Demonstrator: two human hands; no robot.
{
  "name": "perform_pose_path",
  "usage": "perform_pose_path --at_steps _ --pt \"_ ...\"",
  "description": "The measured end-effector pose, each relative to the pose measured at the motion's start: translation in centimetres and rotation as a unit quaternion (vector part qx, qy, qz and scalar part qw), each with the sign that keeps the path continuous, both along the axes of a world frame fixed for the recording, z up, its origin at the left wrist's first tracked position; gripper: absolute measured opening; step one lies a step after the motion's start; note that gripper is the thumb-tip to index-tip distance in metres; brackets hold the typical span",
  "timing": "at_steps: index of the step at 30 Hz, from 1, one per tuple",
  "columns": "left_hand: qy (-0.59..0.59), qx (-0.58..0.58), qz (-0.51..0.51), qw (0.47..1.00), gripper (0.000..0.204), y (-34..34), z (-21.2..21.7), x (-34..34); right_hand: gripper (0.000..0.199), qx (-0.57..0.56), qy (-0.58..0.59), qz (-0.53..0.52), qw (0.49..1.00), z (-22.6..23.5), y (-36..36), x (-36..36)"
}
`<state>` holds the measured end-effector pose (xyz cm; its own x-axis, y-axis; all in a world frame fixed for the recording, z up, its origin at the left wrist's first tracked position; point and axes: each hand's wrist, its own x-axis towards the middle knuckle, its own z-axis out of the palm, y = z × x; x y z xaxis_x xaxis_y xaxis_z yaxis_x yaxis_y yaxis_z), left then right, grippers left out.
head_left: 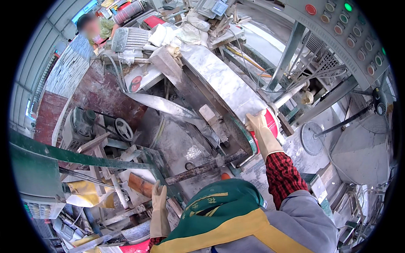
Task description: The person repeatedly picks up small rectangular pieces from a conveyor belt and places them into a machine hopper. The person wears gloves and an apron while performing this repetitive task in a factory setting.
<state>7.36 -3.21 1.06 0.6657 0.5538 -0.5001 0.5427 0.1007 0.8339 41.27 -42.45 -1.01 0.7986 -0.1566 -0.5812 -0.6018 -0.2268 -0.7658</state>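
My right hand (258, 125), in a cream rubber glove, rests on the near end of a long white-grey slab (228, 78). Its fingers are stretched out over the top, beside a glossy red surface (271, 122). My left hand (159, 200), gloved alike, is held low at the left with fingers pointing up and apart. An orange-brown block (140, 184) lies just beyond its fingertips; whether they touch I cannot tell. Nothing shows in the left hand. A green and yellow apron (223, 198) covers my front.
A green machine frame (84, 157) crosses the left side. A handwheel (123, 129) and motor (84, 122) stand behind it. Top right hangs a button panel (337, 29); a fan (379, 101) is below. A person (95, 31) works far left. Bags (192, 33) pile beyond the slab.
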Motion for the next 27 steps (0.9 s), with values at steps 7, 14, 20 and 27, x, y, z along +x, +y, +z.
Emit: perform_pose_path --at_steps 7,14,20,27 --pt "-0.069 0.023 -0.05 0.996 0.053 1.2 -0.6 -1.2 0.074 -0.058 -0.215 -0.061 0.973 4.5 1.0 -4.1" --pt "-0.115 0.115 0.071 0.984 0.047 9.2 0.0 -11.3 0.047 0.432 -0.183 -0.268 0.841 -1.2 1.4 -2.7" --pt "-0.256 0.124 0.409 0.867 0.055 20.5 0.0 -24.5 0.047 0.24 -0.258 -0.232 0.907 -1.6 6.3 -7.6" --pt "0.453 0.471 0.302 0.694 0.081 26.1 4.3 -37.3 0.041 0.259 -0.168 -0.156 0.938 -8.4 12.0 -15.6"
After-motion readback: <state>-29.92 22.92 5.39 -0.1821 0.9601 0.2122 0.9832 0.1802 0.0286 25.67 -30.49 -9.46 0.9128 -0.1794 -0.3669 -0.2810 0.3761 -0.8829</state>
